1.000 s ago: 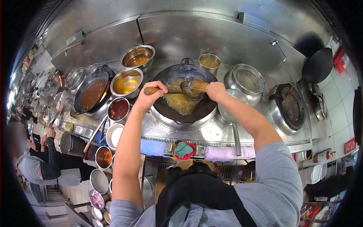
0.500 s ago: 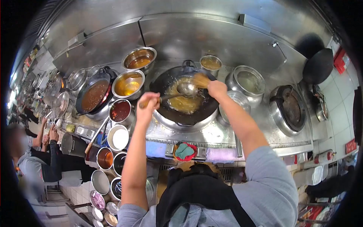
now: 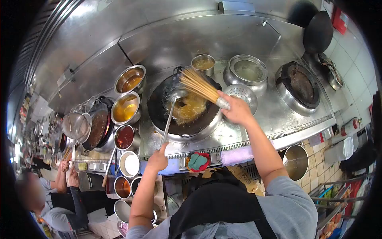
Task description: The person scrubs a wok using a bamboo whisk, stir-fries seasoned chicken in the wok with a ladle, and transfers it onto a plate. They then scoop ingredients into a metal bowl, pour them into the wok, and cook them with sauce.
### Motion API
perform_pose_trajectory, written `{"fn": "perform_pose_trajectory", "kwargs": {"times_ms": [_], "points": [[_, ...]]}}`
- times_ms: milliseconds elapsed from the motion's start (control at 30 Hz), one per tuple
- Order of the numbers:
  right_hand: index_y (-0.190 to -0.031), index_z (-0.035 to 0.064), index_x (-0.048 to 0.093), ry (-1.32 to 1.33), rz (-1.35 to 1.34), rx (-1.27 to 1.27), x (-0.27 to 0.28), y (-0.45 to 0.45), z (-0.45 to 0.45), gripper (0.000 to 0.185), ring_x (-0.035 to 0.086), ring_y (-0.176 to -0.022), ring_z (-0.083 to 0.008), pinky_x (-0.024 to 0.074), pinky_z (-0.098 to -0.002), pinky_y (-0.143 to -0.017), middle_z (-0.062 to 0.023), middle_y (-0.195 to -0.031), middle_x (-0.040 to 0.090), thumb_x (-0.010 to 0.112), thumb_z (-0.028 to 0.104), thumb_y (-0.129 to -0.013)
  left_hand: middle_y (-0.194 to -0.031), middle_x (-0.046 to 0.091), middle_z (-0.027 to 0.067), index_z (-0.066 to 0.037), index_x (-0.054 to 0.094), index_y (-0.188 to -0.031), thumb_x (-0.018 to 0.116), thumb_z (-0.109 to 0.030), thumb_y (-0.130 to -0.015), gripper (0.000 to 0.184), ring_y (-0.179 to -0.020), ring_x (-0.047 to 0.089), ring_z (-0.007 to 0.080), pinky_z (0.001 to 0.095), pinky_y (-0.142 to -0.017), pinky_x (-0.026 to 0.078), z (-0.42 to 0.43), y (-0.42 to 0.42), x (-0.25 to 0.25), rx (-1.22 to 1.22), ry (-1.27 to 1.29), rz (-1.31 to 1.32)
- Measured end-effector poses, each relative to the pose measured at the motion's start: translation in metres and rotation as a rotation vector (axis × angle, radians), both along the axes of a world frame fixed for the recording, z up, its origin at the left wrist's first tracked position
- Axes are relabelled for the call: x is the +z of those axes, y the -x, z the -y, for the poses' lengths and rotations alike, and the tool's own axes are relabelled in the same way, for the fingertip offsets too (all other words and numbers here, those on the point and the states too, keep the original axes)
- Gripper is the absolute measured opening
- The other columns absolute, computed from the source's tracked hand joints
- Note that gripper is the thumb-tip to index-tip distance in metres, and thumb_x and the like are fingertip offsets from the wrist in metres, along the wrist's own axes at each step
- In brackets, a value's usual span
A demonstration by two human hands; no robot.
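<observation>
In the head view my left hand is closed around the handle of a metal ladle, near the stove's front edge. The ladle's bowl rests inside a large black wok, at the far left of the murky yellowish liquid. My right hand grips the wrapped end of a bamboo wok brush. Its bristles point left over the wok, above the liquid and close to the ladle's bowl. Whether bristles and ladle touch, I cannot tell.
Left of the wok stand bowls of yellow liquid and a pot of red sauce. A perforated strainer and a lidded pot sit to its right. Another person works at the far left, holding a mesh skimmer.
My left hand has come down toward the stove's front edge, so the ladle's handle slants toward me. The brush has lifted off the ladle's bowl. The whole view has shifted.
</observation>
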State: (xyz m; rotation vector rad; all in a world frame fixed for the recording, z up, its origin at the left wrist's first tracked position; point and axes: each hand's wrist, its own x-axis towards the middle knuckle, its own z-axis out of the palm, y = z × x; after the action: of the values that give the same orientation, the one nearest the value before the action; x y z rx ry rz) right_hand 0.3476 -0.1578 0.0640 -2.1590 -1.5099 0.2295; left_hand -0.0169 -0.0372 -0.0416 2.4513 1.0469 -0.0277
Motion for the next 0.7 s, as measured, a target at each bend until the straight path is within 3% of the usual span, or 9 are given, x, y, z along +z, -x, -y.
{"fn": "perform_pose_trajectory", "kwargs": {"times_ms": [100, 200, 300, 333, 400, 467, 567, 600, 700], "points": [[-0.137, 0.0237, 0.038, -0.142, 0.124, -0.101, 0.047, 0.005, 0.034, 0.067, 0.058, -0.096, -0.0354, 0.0476, -0.0413, -0.082, -0.0178, -0.109, 0.059, 0.065, 0.019, -0.076, -0.094, 0.060, 0.0295, -0.013, 0.046, -0.118, 0.057, -0.023, -0.082, 0.039, -0.082, 0.060, 0.0472, 0.0513, -0.074, 0.047, -0.006, 0.011, 0.005, 0.250, -0.199, -0.154], [-0.139, 0.0179, 0.035, -0.507, 0.000, -0.112, 0.087, 0.013, 0.062, 0.071, 0.058, -0.099, -0.0357, 0.0473, -0.0391, -0.085, -0.0184, -0.114, 0.058, 0.066, 0.013, -0.075, -0.069, 0.062, 0.0193, -0.003, 0.060, -0.085, 0.062, -0.029, -0.079, 0.026, -0.076, 0.062, 0.0400, 0.0477, -0.069, 0.047, -0.029, 0.014, -0.014, 0.520, -0.242, 0.054], [-0.140, 0.0096, 0.032, -0.909, -0.223, -0.101, 0.075, 0.014, 0.057, 0.073, 0.058, -0.104, -0.0344, 0.0458, -0.0360, -0.089, -0.0178, -0.119, 0.057, 0.066, 0.007, -0.075, -0.067, 0.061, 0.0199, -0.002, 0.059, -0.080, 0.062, -0.027, -0.079, 0.025, -0.071, 0.061, 0.0404, 0.0449, -0.065, 0.046, -0.034, 0.024, -0.063, 0.497, -0.071, 0.248], [-0.141, 0.0031, 0.027, -0.965, -0.235, -0.121, 0.058, 0.013, 0.049, 0.075, 0.056, -0.109, -0.0328, 0.0429, -0.0344, -0.092, -0.0189, -0.125, 0.053, 0.066, 0.007, -0.076, -0.060, 0.057, 0.0169, -0.001, 0.057, -0.074, 0.061, -0.025, -0.079, 0.025, -0.059, 0.057, 0.0349, 0.0414, -0.059, 0.044, -0.031, 0.023, -0.081, 0.478, -0.090, 0.338], [-0.142, 0.0068, 0.025, -0.870, 0.124, -0.227, 0.013, 0.016, 0.039, 0.078, 0.057, -0.104, -0.0349, 0.0453, -0.0363, -0.089, -0.0206, -0.121, 0.054, 0.066, 0.009, -0.076, -0.057, 0.054, 0.0148, -0.001, 0.056, -0.073, 0.062, -0.025, -0.079, 0.026, -0.055, 0.053, 0.0300, 0.0402, -0.057, 0.043, -0.026, 0.010, -0.084, 0.451, -0.027, 0.378], [-0.143, 0.0257, 0.026, -0.133, 0.094, -0.189, -0.044, 0.010, 0.043, 0.074, 0.059, -0.093, -0.0381, 0.0474, -0.0439, -0.082, -0.0192, -0.107, 0.057, 0.063, 0.023, -0.078, -0.052, 0.047, 0.0088, 0.000, 0.053, -0.069, 0.062, -0.025, -0.079, 0.029, -0.050, 0.043, 0.0167, 0.0361, -0.051, 0.038, -0.015, -0.006, -0.076, 0.414, 0.066, 0.446], [-0.141, 0.0290, 0.030, 0.162, -0.027, -0.245, -0.059, -0.001, 0.061, 0.071, 0.059, -0.095, -0.0373, 0.0468, -0.0430, -0.084, -0.0186, -0.105, 0.059, 0.063, 0.027, -0.078, -0.052, 0.046, 0.0068, 0.000, 0.051, -0.068, 0.063, -0.023, -0.079, 0.029, -0.051, 0.043, 0.0143, 0.0351, -0.051, 0.037, -0.015, -0.002, -0.099, 0.392, 0.012, 0.425], [-0.141, 0.0290, 0.030, 0.153, -0.020, -0.250, -0.055, -0.011, 0.058, 0.071, 0.059, -0.095, -0.0373, 0.0468, -0.0430, -0.084, -0.0186, -0.105, 0.059, 0.063, 0.027, -0.078, -0.052, 0.045, 0.0024, -0.002, 0.049, -0.065, 0.063, -0.020, -0.080, 0.027, -0.050, 0.042, 0.0109, 0.0323, -0.049, 0.036, -0.012, -0.001, -0.101, 0.423, 0.083, 0.474], [-0.138, 0.0267, 0.036, -0.433, -0.147, -0.178, -0.035, -0.031, 0.062, 0.067, 0.058, -0.099, -0.0358, 0.0470, -0.0401, -0.085, -0.0180, -0.106, 0.062, 0.064, 0.026, -0.077, -0.053, 0.044, -0.0010, -0.004, 0.048, -0.063, 0.063, -0.017, -0.080, 0.026, -0.050, 0.040, 0.0085, 0.0295, -0.048, 0.036, -0.007, 0.009, -0.109, 0.471, 0.327, 0.520]]}}
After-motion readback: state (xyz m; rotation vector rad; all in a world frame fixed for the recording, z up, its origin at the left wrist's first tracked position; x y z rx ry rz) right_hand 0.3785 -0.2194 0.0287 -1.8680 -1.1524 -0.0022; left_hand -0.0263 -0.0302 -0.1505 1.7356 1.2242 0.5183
